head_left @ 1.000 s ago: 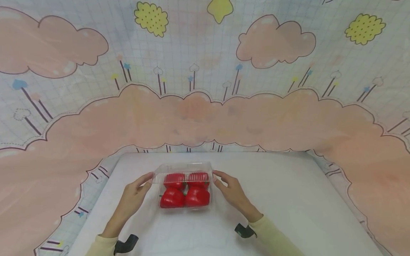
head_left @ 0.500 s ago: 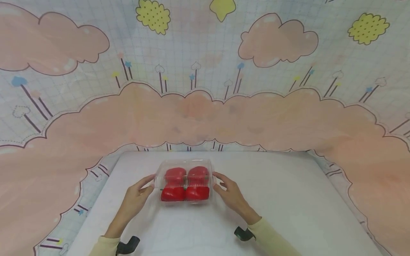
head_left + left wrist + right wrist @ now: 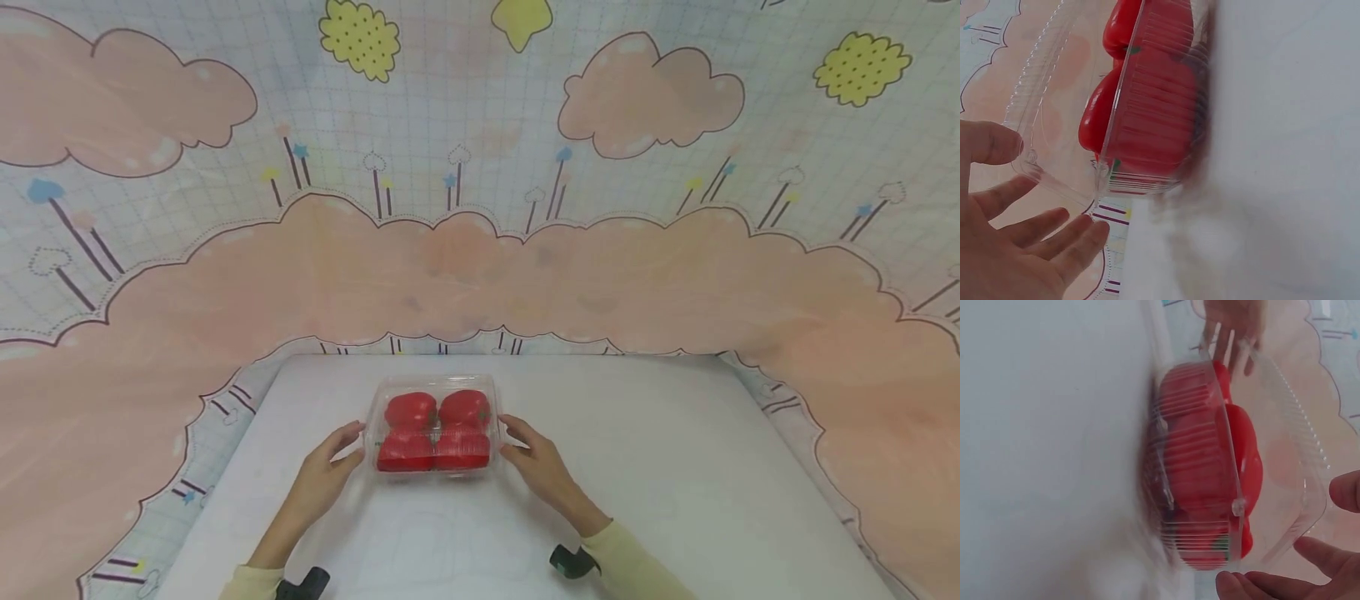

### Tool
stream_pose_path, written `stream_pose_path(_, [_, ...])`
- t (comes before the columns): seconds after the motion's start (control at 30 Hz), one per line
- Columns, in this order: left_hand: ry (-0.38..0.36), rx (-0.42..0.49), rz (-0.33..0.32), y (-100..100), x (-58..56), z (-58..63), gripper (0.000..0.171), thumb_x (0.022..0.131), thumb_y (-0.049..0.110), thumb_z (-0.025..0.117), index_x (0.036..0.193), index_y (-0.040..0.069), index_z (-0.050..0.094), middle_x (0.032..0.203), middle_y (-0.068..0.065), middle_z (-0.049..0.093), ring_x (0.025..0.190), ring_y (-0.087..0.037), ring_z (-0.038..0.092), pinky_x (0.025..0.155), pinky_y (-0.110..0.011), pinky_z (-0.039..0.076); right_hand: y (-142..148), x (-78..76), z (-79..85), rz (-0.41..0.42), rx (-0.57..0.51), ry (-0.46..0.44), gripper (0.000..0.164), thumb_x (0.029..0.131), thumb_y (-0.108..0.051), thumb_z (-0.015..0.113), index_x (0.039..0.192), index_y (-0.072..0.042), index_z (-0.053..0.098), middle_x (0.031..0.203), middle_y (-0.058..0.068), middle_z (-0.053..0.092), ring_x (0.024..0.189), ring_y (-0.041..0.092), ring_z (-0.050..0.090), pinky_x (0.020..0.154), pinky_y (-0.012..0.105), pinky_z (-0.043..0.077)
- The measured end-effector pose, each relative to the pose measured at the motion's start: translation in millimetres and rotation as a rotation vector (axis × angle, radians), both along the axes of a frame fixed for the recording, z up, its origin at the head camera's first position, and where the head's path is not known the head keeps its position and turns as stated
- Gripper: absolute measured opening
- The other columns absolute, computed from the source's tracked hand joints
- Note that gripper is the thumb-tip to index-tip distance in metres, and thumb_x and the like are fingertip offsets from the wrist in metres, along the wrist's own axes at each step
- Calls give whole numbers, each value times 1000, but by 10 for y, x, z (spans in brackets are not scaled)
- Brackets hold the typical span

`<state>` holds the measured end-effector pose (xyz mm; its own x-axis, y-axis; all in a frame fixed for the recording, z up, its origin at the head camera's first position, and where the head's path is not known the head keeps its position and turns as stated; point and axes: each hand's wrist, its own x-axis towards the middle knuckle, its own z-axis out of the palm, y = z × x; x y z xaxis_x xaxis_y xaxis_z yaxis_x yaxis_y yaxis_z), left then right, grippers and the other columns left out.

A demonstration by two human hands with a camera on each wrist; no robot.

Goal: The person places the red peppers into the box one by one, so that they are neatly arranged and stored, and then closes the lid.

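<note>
On the white table stands a clear plastic clamshell box [image 3: 431, 474] with several red bell peppers [image 3: 1154, 112] inside, their stems green. Its hinged lid [image 3: 1054, 100] hangs partly lowered over them, with a gap between lid rim and base in both wrist views. My left hand [image 3: 321, 479] holds the lid's left front corner between thumb and index finger; the other fingers stretch out below. At the opposite corner, my right hand [image 3: 547, 475] has its thumb and index finger on either side of the lid rim, the remaining fingers near the base's corner.
The white tabletop [image 3: 660, 467] spreads around the box. A patterned cloth [image 3: 480, 275] with clouds hangs behind and beside it. Dark wrist cameras [image 3: 573, 561] sit at both sleeves.
The lid has swung down toward me over the peppers, from steeply raised to nearly level. Both hands have come down and slightly nearer with it. The base stays in place.
</note>
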<state>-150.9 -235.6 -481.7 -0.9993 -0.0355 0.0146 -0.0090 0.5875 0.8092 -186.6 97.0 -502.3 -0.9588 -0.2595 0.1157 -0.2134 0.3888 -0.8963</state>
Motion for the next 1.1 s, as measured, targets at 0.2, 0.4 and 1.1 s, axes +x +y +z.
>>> stream_pose_path(0.2, [-9,29,-24,-3,15,-75,44,100,16,52,141,4,46,147,-22,49,133,-41,50,105,-52,49,16,18,-53,19,10,-21,46,98,-20,55,143,-12,49,145,18,52,127,38,57,95,48,57])
stream_pose_path(0.4, [-57,42,-28,-10,29,-141,46,100,19,52,143,5,45,147,-21,48,133,-41,50,103,-50,52,29,18,-147,11,14,-102,51,98,-23,55,147,-16,43,136,21,57,118,37,61,85,40,61])
stream_pose_path(1.1, [-119,302,-11,15,-6,-345,46,96,-1,47,142,3,40,83,-13,65,69,-12,62,65,-23,57,-18,50,-285,79,-65,-200,55,99,-18,50,152,-16,32,76,10,65,66,13,56,62,23,50])
